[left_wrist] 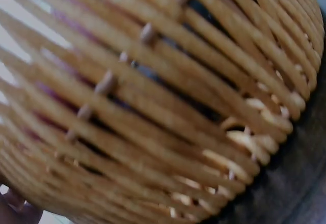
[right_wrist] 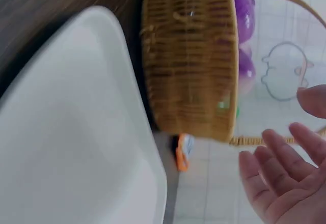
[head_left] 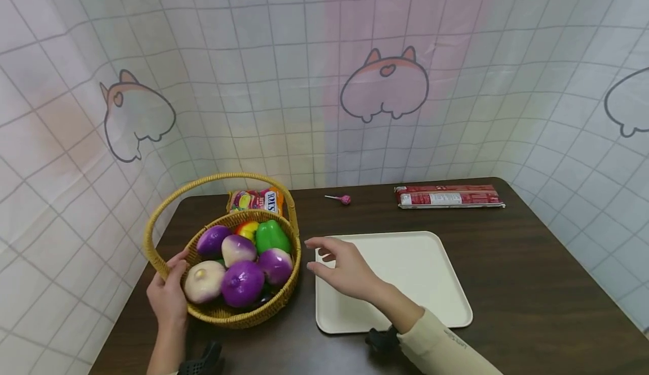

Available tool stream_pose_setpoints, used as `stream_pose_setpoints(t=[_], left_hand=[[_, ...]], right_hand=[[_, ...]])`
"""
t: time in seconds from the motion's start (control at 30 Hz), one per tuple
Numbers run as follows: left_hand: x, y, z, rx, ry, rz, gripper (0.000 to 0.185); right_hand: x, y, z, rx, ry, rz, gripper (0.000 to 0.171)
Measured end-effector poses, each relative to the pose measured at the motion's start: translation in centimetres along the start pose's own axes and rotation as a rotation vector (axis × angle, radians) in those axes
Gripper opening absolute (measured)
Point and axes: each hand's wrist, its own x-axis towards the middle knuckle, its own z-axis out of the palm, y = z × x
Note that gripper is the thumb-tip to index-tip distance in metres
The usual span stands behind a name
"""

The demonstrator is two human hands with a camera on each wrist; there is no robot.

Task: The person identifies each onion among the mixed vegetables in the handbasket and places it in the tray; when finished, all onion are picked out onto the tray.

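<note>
A woven wicker basket [head_left: 240,321] with a tall arched handle stands at the left of the table. It holds purple-and-white toy turnips [head_left: 243,284], a green bell pepper [head_left: 272,236] and a red-yellow piece. My left hand [head_left: 169,293] grips the basket's left rim near the foot of the handle; in the left wrist view the wicker side fills most of the picture. My right hand [head_left: 347,268] hovers over the left part of a white tray [head_left: 400,273], just right of the basket. Its fingers are spread and slightly bent, with nothing between them and the thumb.
Behind the basket lies a colourful candy bag [head_left: 256,200]. A pink lollipop [head_left: 345,199] rests near the table's back edge, and a long red package [head_left: 448,196] lies at the back right. Patterned curtains [head_left: 284,82] enclose the dark wooden table [head_left: 527,285].
</note>
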Motion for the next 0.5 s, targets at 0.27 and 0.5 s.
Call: stream_pose_setpoints(t=[0.27, 0.5], left_hand=[[-0.3, -0.6, -0.3, -0.034, -0.013, 0.089, 0.029], [-0.3, -1.1, -0.2, -0.065, -0.036, 0.168, 0.024]], right_hand=[[1.1, -1.7, 3.6, 0.175, -0.026, -0.089, 0.042], [1.8, -3.0, 6.0, 0.265, -0.095, -0.048, 0.051]])
